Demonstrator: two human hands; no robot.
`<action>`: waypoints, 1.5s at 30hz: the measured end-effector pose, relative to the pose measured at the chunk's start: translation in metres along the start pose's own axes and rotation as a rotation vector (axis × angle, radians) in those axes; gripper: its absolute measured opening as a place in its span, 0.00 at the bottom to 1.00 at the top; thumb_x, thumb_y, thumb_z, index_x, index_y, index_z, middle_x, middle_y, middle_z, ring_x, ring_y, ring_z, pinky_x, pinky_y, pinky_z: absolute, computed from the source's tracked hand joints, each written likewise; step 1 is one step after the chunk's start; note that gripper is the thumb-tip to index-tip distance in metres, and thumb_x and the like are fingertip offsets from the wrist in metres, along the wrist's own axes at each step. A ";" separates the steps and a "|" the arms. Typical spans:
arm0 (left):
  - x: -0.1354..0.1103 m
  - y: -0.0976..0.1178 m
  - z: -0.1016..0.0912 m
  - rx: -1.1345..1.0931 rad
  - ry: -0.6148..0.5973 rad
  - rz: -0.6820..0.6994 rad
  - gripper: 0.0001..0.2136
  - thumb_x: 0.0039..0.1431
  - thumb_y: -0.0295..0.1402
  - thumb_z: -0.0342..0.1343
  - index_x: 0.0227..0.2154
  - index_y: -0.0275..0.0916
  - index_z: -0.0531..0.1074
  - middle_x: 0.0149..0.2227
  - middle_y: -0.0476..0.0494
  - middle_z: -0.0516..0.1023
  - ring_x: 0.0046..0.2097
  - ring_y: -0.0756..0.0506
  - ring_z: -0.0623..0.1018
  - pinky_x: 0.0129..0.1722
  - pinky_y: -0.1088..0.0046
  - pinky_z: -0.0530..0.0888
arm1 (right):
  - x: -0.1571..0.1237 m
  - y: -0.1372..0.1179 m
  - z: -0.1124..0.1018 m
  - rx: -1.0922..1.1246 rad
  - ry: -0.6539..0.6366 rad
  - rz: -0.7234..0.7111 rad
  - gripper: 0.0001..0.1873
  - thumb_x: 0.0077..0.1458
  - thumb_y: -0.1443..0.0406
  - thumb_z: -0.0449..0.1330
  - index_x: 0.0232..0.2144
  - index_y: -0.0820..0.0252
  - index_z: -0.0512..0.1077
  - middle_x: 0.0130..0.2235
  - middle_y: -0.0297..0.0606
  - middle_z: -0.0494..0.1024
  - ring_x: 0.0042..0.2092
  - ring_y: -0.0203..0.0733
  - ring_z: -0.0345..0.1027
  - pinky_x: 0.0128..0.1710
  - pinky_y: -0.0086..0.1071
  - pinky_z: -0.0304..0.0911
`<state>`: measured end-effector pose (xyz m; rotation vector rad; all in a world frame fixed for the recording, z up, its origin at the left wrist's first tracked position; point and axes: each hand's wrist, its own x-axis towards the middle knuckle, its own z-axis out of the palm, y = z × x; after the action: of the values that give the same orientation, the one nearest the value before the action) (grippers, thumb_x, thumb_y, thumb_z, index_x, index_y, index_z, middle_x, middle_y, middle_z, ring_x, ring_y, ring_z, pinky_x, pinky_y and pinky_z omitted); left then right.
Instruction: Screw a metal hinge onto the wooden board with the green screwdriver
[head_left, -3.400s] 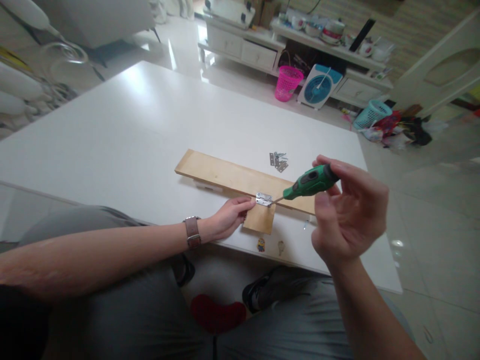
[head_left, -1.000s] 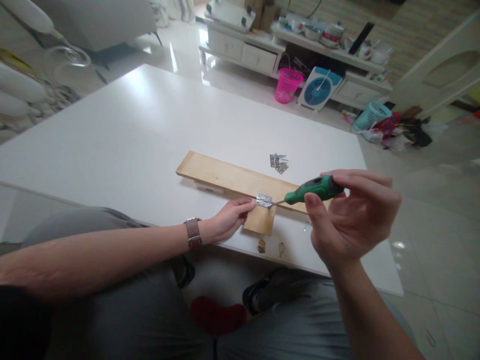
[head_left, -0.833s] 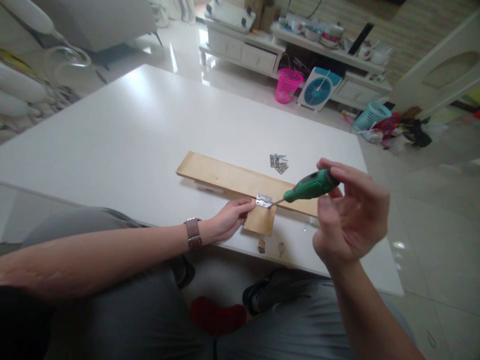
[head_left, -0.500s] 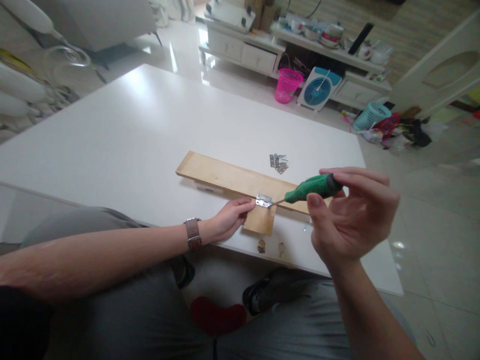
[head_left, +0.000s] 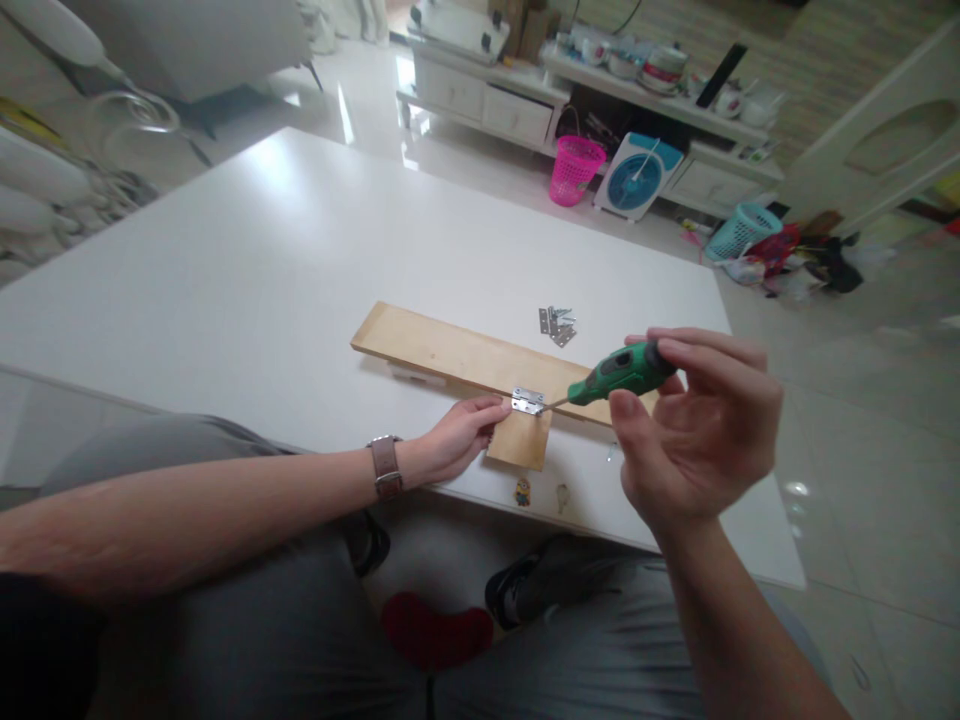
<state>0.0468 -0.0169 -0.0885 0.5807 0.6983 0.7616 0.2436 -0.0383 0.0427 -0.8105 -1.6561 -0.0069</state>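
Observation:
A silver hinge (head_left: 527,400) lies across the joint between a long wooden board (head_left: 442,345) and a small wooden piece (head_left: 519,443). My left hand (head_left: 459,440) grips the small piece at its left edge, its thumb and fingertip next to the hinge. In my right hand (head_left: 697,430) is a green screwdriver (head_left: 619,372), held by the end of its handle between the fingers. The screwdriver's tip meets the right end of the hinge's lower leaf; a screw there is too small to make out clearly.
Beyond the board lies a small pile of hinges and screws (head_left: 556,326) on the white table (head_left: 322,240). Close to the near edge are a minion figure (head_left: 523,491) and a small pale item (head_left: 562,497). A pink basket (head_left: 576,170) and a blue fan (head_left: 637,178) stand behind the table.
The screwdriver's handle has turned, showing dark patches on its side, and my right hand has shifted slightly left. My left hand, the hinge and the wood stay in place.

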 end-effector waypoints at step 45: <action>0.000 0.000 0.000 0.001 -0.009 -0.005 0.17 0.57 0.42 0.77 0.42 0.35 0.85 0.47 0.36 0.86 0.48 0.40 0.80 0.53 0.64 0.74 | -0.002 0.000 0.002 0.094 -0.023 0.001 0.26 0.63 0.69 0.63 0.61 0.47 0.75 0.55 0.41 0.83 0.57 0.53 0.81 0.52 0.55 0.82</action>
<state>0.0470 -0.0167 -0.0885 0.5824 0.6915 0.7541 0.2422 -0.0386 0.0403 -0.7425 -1.6649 0.0814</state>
